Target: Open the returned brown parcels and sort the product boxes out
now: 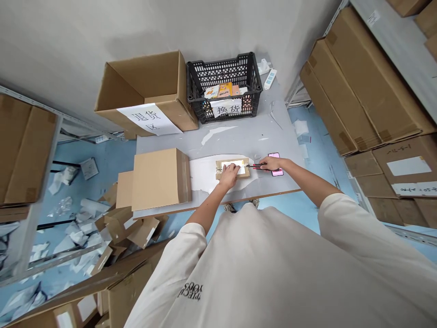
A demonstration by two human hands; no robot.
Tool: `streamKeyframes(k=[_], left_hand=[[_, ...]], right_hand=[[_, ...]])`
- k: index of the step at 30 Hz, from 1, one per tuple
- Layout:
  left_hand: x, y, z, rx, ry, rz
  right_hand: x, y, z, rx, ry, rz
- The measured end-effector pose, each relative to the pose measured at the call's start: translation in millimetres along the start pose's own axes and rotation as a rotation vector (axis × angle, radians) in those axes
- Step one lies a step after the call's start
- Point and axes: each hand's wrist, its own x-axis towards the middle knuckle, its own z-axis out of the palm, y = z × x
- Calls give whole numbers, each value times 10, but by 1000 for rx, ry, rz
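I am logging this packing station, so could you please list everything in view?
small parcel: one, brown with a white label, table front, under the left hand
red-handled tool: one, red and black, in the right hand, tip at the parcel
phone: one, pink, on the table by the right hand
closed carton: one, brown, table left
open carton: one, brown with a white sign, table rear
crate: one, black, holds packets, table rear
power strip: one, white, rear corner
table: one, grey
stacked cartons: several, brown, right
scraps: many, white and brown, blue floor left
left hand: on the parcel
right hand: grips the tool
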Motion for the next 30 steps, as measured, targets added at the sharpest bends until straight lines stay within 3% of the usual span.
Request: streamKeyframes(k=[7,13,18,24,30], left_hand=[[-14,-22,37,-12,13,13],[1,-10,11,0,10,6],[-28,8,-9,2,21,5],[-95,31,4,27,61,15],[-127,71,-27,17,52,12]], right_hand=[[-147,234,403,439,-46,23],[-223,377,619,558,-6,6],[-295,385,691,625,-8,-45],[-328,291,697,655,150,-29],[-335,120,697,570,183,-9]])
